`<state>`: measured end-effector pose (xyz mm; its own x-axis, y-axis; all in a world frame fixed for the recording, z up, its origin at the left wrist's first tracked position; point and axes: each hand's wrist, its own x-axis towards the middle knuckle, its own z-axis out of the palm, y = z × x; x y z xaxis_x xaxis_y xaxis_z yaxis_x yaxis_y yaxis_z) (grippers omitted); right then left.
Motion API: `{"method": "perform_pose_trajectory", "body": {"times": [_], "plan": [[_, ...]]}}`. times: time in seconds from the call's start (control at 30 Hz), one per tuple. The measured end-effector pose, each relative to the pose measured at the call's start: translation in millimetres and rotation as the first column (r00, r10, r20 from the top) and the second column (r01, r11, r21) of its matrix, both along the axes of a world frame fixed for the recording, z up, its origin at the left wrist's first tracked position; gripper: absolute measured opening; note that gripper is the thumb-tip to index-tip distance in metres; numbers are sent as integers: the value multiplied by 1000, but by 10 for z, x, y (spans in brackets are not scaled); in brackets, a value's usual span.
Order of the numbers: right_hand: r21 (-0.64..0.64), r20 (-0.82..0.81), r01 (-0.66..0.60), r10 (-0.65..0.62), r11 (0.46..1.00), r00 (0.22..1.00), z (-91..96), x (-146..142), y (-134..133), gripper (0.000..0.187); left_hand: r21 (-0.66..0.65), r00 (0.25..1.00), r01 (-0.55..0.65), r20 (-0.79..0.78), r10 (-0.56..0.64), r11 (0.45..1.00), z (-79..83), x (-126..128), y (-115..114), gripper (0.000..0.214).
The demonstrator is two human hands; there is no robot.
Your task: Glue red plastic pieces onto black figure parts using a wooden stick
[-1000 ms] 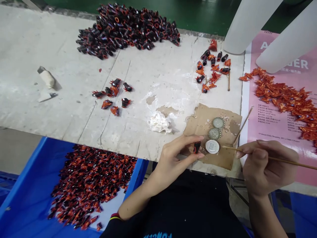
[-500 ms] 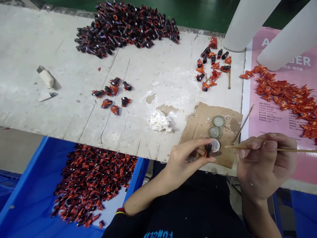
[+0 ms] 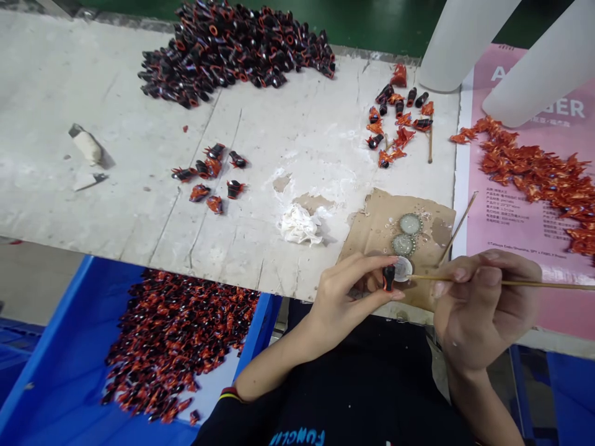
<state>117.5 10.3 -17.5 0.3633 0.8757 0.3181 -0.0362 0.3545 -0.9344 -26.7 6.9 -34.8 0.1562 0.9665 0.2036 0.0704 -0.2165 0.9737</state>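
Between thumb and forefinger, my left hand pinches a small black figurine part with an orange rim, above the table's front edge. My right hand grips a thin wooden stick lying sideways, its tip pointing left a short way from the black part. Behind and below the fingers, a brown cardboard piece carries two bottle caps with clear contents, a farther bottle cap and a middle bottle cap. A pale round disc lies nearest the stick's tip.
Black parts are heaped at the back; orange parts cover a pink sheet. Several joined pieces lie left of a crumpled white tissue. A blue bin of parts stands below. White cylinders rise at back right.
My right hand has moved left with the stick, bringing its tip closer to the black part. My left hand keeps its pinch, nearly still.
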Motion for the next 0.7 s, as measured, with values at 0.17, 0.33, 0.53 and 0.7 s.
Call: {"method": "perform_pose_trajectory", "body": {"times": [0.17,0.33,0.53,0.7], "plan": [[-45,-24,-97,95,994,995,-36,-62,-25,12,-3,1000,6,11,-6,1000,-2,1,-7,34],[-69,-55,-84,80,994,995,-76,-90,-18,11,-14,1000,-2,14,3,1000,3,4,-5,33],[-97,-71,-73,66,993,995,-93,-93,-38,10,-21,1000,-24,-1,24,999,-6,2,-11,31],[-80,-55,-46,42,996,998,-116,-101,-54,12,-30,1000,-19,-1,19,999,-13,-4,-22,28]]}}
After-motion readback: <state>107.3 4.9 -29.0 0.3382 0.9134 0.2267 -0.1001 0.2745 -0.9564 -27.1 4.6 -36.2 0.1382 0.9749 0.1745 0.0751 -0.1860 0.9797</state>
